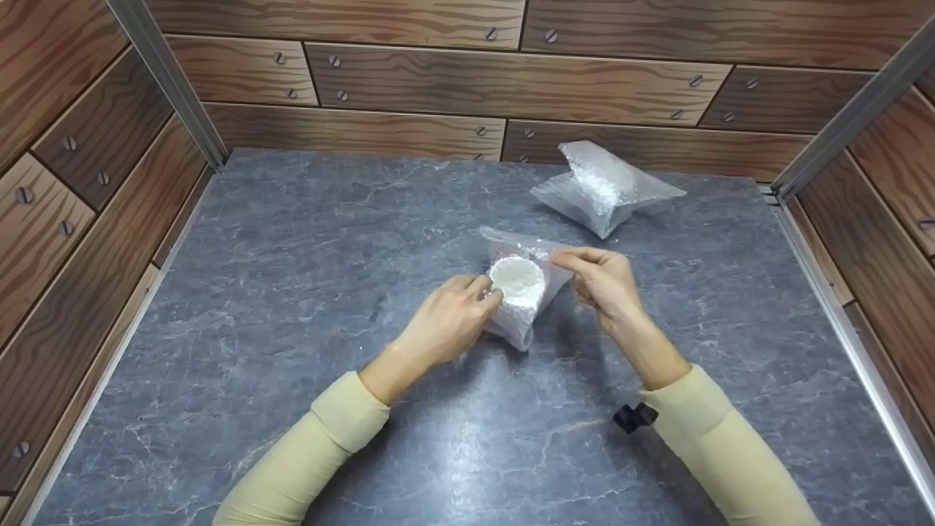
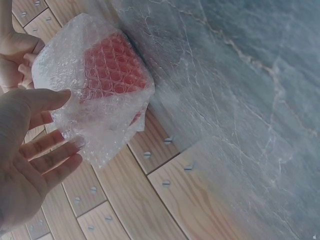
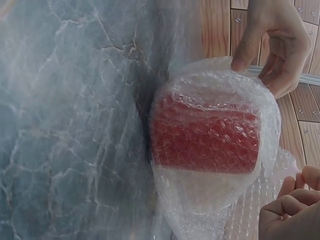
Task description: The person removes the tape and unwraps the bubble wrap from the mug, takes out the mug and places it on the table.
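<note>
A red-and-white cylinder wrapped in bubble wrap (image 1: 518,281) stands at mid-table, its round white end facing up. In the right wrist view its red band (image 3: 205,140) shows through the bubbles. At its left side my left hand (image 1: 456,310) holds the wrap between thumb and fingers; the left wrist view shows this hand (image 2: 35,145) with the thumb at the wrap's edge. My right hand (image 1: 603,285) pinches a loose flap of the wrap between thumb and fingers, drawn out to the right; that hand (image 3: 295,205) is at the lower right in the right wrist view.
A second bubble-wrapped bundle (image 1: 603,186) with pointed corners lies farther back on the right. The grey marbled table (image 1: 256,263) meets wood-patterned walls (image 1: 409,77) at the back and sides. A small black device (image 1: 635,417) sits by the right cuff.
</note>
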{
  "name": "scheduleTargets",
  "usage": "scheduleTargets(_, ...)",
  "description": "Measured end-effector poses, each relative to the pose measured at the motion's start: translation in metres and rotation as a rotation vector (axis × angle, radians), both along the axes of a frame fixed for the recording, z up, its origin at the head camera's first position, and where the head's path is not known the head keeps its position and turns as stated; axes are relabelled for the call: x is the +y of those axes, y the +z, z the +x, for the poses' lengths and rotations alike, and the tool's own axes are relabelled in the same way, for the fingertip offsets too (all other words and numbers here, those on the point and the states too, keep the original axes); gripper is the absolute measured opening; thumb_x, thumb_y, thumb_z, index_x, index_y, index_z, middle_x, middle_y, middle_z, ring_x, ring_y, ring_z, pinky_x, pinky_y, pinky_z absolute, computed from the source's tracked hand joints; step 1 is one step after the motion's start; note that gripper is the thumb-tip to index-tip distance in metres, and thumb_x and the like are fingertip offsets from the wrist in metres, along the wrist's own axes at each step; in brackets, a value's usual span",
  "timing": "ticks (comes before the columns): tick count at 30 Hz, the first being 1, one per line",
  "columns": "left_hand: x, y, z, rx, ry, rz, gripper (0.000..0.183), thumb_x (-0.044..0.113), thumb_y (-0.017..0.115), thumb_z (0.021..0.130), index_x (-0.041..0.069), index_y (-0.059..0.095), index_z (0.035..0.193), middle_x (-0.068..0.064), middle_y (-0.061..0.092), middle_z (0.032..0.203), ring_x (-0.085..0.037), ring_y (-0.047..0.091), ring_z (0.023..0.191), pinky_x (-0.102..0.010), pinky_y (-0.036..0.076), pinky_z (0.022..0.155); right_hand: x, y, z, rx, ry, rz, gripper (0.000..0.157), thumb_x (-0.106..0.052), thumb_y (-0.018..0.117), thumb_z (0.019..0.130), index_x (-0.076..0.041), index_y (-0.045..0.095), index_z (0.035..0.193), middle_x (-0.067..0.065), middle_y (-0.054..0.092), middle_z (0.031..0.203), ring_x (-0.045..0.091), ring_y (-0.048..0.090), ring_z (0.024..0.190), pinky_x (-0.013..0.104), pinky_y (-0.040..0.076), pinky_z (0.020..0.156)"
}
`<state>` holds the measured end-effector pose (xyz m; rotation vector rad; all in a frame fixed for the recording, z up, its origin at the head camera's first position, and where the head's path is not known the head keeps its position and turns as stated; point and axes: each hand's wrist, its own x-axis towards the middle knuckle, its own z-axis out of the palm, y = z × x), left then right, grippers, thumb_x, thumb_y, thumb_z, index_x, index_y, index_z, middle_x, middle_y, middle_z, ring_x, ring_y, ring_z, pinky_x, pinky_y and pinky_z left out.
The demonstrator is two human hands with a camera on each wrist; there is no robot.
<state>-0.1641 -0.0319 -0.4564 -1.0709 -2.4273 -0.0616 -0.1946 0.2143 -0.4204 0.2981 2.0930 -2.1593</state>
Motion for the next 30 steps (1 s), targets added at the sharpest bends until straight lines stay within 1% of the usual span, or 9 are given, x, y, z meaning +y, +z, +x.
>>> scheduleTargets(6, 0.000, 0.001, -0.001, 0.001, -0.009, 0.008, 0.016, 0.007, 0.068, 0.095, 0.009, 0.072, 0.110, -0.007, 0.074, 0.111, -0.023, 0.073, 0.099, -0.033, 0.062, 0.095, 0.000, 0.005, -0.006, 0.023, -0.001, -0.007, 0.012, -0.010, 0.077, 0.094, -0.019, 0.081, 0.087, -0.011, 0.073, 0.081, -0.001, 0.034, 0.041, 0.015, 0.026, 0.042)
scheduleTargets(11, -0.001, 0.002, 0.000, 0.004, -0.015, 0.015, 0.016, 0.007, 0.068, 0.096, 0.009, 0.072, 0.111, -0.008, 0.074, 0.111, -0.023, 0.073, 0.099, -0.033, 0.062, 0.094, 0.001, 0.007, -0.013, 0.043, -0.005, -0.012, 0.005, -0.011, 0.078, 0.094, -0.013, 0.082, 0.094, -0.010, 0.074, 0.081, -0.001, 0.035, 0.041, 0.015, 0.027, 0.042)
scheduleTargets(14, -0.001, 0.002, 0.000, 0.007, -0.016, 0.015, 0.017, 0.007, 0.068, 0.095, 0.008, 0.072, 0.111, -0.008, 0.074, 0.111, -0.023, 0.073, 0.099, -0.033, 0.062, 0.094, 0.003, 0.008, -0.017, 0.056, -0.012, -0.017, 0.005, -0.012, 0.080, 0.093, -0.011, 0.082, 0.096, -0.009, 0.074, 0.079, -0.002, 0.035, 0.042, 0.014, 0.026, 0.042)
scheduleTargets(18, -0.001, 0.001, -0.001, 0.011, -0.014, 0.009, 0.018, 0.006, 0.069, 0.094, 0.008, 0.072, 0.111, -0.008, 0.074, 0.111, -0.023, 0.073, 0.099, -0.033, 0.062, 0.096, 0.005, 0.009, -0.024, 0.064, -0.019, -0.020, 0.002, -0.014, 0.081, 0.092, -0.013, 0.082, 0.092, -0.010, 0.072, 0.073, -0.002, 0.034, 0.041, 0.013, 0.025, 0.041)
scheduleTargets(24, -0.001, 0.000, -0.001, 0.001, -0.010, 0.001, 0.021, 0.005, 0.069, 0.093, 0.008, 0.072, 0.114, -0.009, 0.074, 0.113, -0.024, 0.073, 0.102, -0.034, 0.062, 0.099, 0.009, 0.008, -0.033, 0.062, -0.028, -0.019, 0.013, -0.015, 0.079, 0.094, -0.021, 0.081, 0.082, -0.011, 0.070, 0.070, -0.001, 0.033, 0.041, 0.015, 0.025, 0.041)
scheduleTargets(30, -0.001, 0.000, -0.001, 0.000, -0.002, 0.001, 0.020, 0.006, 0.067, 0.096, 0.009, 0.073, 0.114, -0.008, 0.074, 0.114, -0.024, 0.074, 0.103, -0.034, 0.062, 0.099, 0.014, 0.008, -0.041, 0.064, -0.039, -0.030, 0.004, -0.017, 0.083, 0.091, -0.017, 0.081, 0.086, -0.010, 0.071, 0.072, -0.002, 0.036, 0.042, 0.013, 0.027, 0.040)
